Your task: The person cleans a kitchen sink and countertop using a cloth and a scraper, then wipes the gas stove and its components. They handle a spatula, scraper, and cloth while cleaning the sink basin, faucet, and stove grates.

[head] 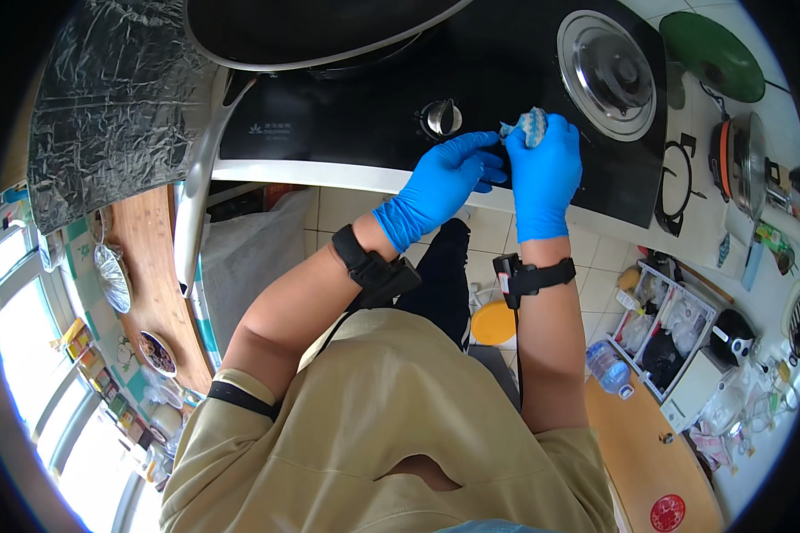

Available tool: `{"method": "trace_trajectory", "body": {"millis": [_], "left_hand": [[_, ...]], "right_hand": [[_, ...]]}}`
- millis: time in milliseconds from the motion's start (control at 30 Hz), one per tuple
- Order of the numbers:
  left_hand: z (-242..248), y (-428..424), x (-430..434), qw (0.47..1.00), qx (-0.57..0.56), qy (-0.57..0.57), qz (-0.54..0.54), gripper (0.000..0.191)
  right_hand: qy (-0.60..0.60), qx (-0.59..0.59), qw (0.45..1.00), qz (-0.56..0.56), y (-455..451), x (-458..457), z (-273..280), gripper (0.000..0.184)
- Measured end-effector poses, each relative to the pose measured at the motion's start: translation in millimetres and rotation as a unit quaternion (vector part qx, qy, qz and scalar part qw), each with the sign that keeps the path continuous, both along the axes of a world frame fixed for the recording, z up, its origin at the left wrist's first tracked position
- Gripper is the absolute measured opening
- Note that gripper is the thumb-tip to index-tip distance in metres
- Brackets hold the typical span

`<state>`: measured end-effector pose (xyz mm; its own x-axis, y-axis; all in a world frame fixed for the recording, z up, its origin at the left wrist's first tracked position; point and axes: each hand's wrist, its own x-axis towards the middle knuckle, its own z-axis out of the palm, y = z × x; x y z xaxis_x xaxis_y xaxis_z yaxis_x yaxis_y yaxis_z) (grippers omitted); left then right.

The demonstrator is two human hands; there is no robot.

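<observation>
My right hand (547, 170), in a blue disposable glove, grips a bunched blue-and-white cloth (535, 126) above the front of the black glass cooktop (347, 126). My left hand (443, 180), gloved the same way, is just left of it with loosely bent fingers. Its fingertips come close to the cloth's edge; whether they touch it I cannot tell. A silver burner knob (442, 118) is beyond my left hand. The round metal burner cover (607, 74) lies on the cooktop, right of and beyond my right hand.
A large wok (307, 33) stands at the back left, its metal handle (203, 180) jutting over the front edge. Crumpled foil (113, 100) covers the left side. A green lid (710, 56) and a glass-lidded pan (740, 163) are at right.
</observation>
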<state>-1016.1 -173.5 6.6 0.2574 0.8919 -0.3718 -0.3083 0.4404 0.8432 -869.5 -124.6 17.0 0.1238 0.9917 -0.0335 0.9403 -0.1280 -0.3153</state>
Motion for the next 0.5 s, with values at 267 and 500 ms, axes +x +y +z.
{"method": "trace_trajectory", "body": {"millis": [267,500], "left_hand": [[1.5,-0.2,0.9,1.000,-0.005,0.010,0.001,0.043],[-0.7,-1.8,1.5,1.000,0.004,0.008,0.009,0.041]], "right_hand": [[0.038,0.074,0.996,0.026,-17.4,2.9,1.8,0.049],[0.034,0.041,0.998,0.017,-4.7,6.4,-6.9,0.049]]}}
